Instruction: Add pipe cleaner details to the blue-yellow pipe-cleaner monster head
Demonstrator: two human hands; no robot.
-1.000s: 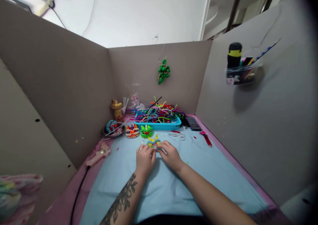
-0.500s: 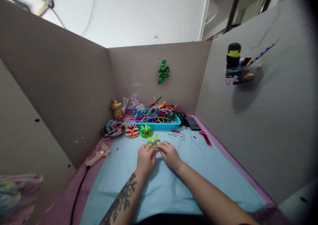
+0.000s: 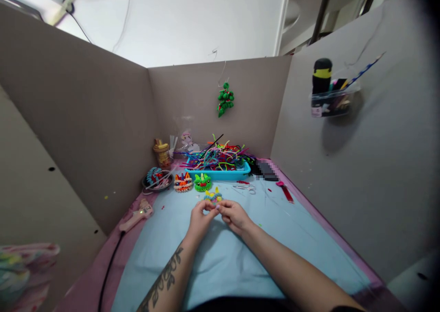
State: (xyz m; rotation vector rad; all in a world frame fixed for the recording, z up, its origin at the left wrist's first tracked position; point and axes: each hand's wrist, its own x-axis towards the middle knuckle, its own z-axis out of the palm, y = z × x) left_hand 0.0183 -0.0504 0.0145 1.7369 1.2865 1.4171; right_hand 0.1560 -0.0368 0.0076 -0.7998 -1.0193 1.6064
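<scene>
Yellow-and-blue toy [image 3: 213, 196] sits on the near side of the tray [image 3: 220, 175], just beyond the fingertips; left hand [image 3: 200, 216] and right hand [image 3: 235, 216] are curled, tips nearly meeting; cannot tell what they grip; step looks like fine fingertip work; next move probably calls for light, steady pinching.

Green ornament [image 3: 225, 101] hanging against back panel [image 3: 185, 91]; clear bin [image 3: 326, 104] on right panel [image 3: 309, 156]; yellow-lidded jar [image 3: 162, 157].
</scene>
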